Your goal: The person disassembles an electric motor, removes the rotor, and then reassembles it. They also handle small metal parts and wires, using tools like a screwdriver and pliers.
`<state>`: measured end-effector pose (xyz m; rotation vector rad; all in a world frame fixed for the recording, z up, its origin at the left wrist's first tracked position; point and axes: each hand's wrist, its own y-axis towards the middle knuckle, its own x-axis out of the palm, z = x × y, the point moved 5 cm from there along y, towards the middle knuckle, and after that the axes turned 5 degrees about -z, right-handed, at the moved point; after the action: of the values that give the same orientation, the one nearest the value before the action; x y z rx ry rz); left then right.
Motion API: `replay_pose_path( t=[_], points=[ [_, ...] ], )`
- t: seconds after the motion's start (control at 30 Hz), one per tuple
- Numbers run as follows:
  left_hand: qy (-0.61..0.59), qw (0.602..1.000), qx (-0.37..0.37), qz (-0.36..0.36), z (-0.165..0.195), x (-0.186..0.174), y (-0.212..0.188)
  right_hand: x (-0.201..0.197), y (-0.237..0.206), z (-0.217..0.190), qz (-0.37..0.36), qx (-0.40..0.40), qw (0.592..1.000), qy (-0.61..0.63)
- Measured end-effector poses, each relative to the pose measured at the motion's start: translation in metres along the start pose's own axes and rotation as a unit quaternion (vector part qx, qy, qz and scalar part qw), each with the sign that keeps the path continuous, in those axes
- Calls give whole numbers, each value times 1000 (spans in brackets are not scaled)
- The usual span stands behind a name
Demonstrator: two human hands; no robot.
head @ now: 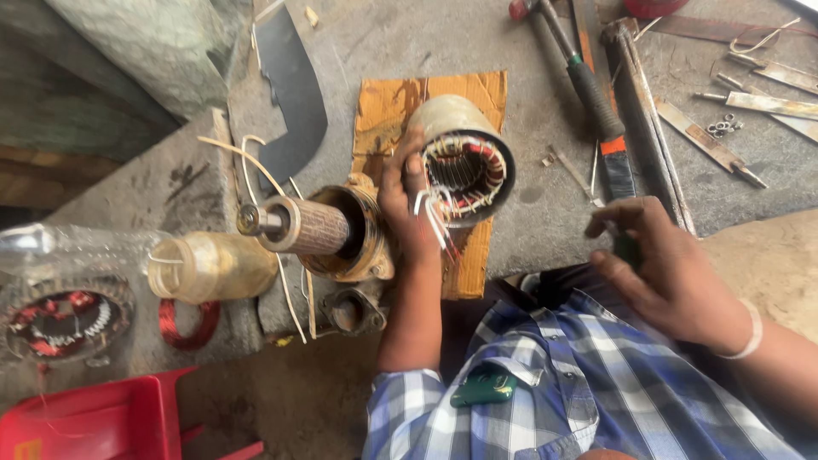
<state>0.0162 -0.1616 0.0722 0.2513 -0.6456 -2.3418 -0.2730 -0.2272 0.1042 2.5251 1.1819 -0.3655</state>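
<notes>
Fingers of your left hand point(407, 209) curl over the near rim of the motor stator point(464, 158), clamped on its loose lead wires point(434, 217). It lies on its side on orange cardboard point(383, 111), right of the rotor point(311, 226). It looks heavy and stiff; grip the smooth casing, since the copper windings seem fragile. Your right hand point(660, 264) hovers half-closed around a small dark tool point(628, 249)

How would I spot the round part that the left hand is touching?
Find the orange cardboard sheet on the grey slab. On it lies a pale drum, the stator, gripped by the left hand. Unlike the rotor beside it, its open end shows red and white windings.
</notes>
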Motion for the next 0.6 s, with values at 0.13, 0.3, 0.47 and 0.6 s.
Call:
replay_pose_path(
  t=[0.13, 0.3, 0.47, 0.6],
  points=[
    [62, 997, -16, -30, 1, 2, 15, -27, -4, -7, 19, -36, 971, -237],
    [-61, 996, -59, -20, -12, 5, 27, -49, 0, -21, 45, -98, 941, -321],
    [-23, 999, -20, -33, -13, 11, 24, -58, 19, -36, 59, -172, 966, -185],
    [-7, 999, 2, -46, -13, 15, 26, -52, 36, -55, 56, -244, 943, -220]
  ],
)
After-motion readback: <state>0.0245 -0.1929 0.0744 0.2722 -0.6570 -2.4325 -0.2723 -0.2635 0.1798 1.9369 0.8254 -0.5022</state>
